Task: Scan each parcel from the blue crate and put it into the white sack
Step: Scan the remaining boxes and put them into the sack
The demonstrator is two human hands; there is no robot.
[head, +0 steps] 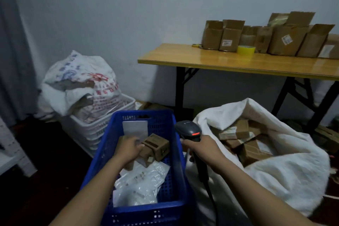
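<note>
Nearest, the blue crate (100, 163) stands on the dark floor. Crumpled clear plastic parcels (141, 183) lie in its near half. Further in, the left hand (128, 147) curls its fingers round the side of a small brown carton (156, 146) that sits tilted, with printed dark bars on its top. A white flat parcel (134, 130) leans upright behind it.

Just right of the crate rim, the right hand (200, 147) is clenched round the handle of a black scanner (189, 130), whose window glows red and whose cable hangs down.

Beside it the white sack (284, 170) gapes open, with brown parcels (247, 147) piled inside. Beyond, a printed sack (88, 86) tops stacked white baskets (91, 126). The yellow worktop (229, 62) carries open cartons (229, 36) and a yellow tape roll (245, 49).
</note>
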